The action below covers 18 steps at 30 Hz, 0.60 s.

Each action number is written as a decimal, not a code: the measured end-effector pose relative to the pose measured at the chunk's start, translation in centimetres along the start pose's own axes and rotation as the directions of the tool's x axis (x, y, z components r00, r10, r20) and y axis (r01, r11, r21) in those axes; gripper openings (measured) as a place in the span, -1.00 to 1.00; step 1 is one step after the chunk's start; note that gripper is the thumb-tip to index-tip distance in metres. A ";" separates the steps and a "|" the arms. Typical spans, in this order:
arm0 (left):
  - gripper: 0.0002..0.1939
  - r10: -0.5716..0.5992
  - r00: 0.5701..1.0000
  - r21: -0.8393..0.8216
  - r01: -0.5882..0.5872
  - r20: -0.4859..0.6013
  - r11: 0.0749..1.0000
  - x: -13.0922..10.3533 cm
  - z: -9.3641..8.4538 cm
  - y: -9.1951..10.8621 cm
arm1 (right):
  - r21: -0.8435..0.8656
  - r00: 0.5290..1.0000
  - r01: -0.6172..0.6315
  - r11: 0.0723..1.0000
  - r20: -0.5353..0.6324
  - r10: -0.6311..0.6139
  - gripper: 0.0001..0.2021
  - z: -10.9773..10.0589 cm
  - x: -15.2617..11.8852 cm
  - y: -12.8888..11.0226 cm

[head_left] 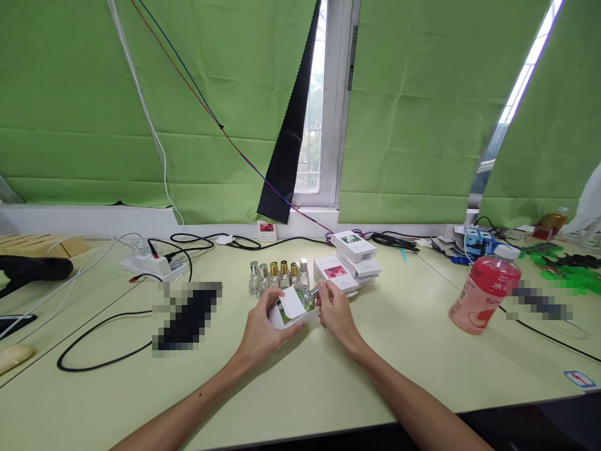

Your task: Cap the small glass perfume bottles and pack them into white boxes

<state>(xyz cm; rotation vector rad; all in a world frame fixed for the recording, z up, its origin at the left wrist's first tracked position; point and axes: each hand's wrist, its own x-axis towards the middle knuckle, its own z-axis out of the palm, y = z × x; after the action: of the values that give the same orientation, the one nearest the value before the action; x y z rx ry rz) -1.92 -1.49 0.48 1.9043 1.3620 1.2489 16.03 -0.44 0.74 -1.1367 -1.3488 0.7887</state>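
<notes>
In the head view, I'm looking over a pale green desk (pixel 375 388) where the person's left hand (pixel 263 326) wraps a small white carton (pixel 282 317), thumb along the near edge and fingers round the far side. The right hand (pixel 337 308) holds a narrow pinch at the silver-capped end of a clear glass bottle (pixel 306 299), which lies at the carton's right end, close in front of the stack. To handle this well, I'd keep the carton level and snug without crushing its walls, guide the bottle straight by its cap, and mind that the raised white flap (pixel 292 303) doesn't snag the glass. Green shows beside the flap, though I can't tell whether it is print or something inside. Just beyond stand six small glass bottles (pixel 284 274) with gold or silver caps; their fill is too small to judge. White cartons (pixel 342 272), pink or green pictured, are stacked to the right, their contents hidden. Farther right, a pink-labelled drink bottle (pixel 486 291) with a white cap stands well apart, its label hiding most of what it holds.
</notes>
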 end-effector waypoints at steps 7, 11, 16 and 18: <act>-0.37 -0.013 1.000 -0.006 0.013 -0.008 1.000 -0.1 0.0 0.0 | -0.051 0.998 0.027 0.998 -0.047 -0.030 -0.63 -0.1 -0.2 -0.4; -0.36 -0.026 1.000 -0.020 0.025 -0.018 0.999 -0.1 0.0 0.3 | -0.033 0.997 0.033 0.999 -0.062 -0.035 -0.62 -0.1 -0.3 -0.7; -0.37 -0.020 1.000 -0.044 0.019 -0.002 0.999 -0.1 -0.2 0.5 | 0.026 0.999 0.004 1.000 -0.040 -0.003 -0.63 -0.2 -0.4 -0.8; -0.38 -0.013 1.000 -0.065 0.013 0.012 0.998 -0.1 -0.3 0.4 | 0.036 0.999 -0.001 0.999 -0.036 0.002 -0.63 -0.2 -0.3 -0.7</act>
<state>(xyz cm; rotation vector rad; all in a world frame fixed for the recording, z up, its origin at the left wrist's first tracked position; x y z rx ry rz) -1.95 -1.78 0.90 1.8528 1.3097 1.2583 16.06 -1.01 1.33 -1.1187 -1.2997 0.7873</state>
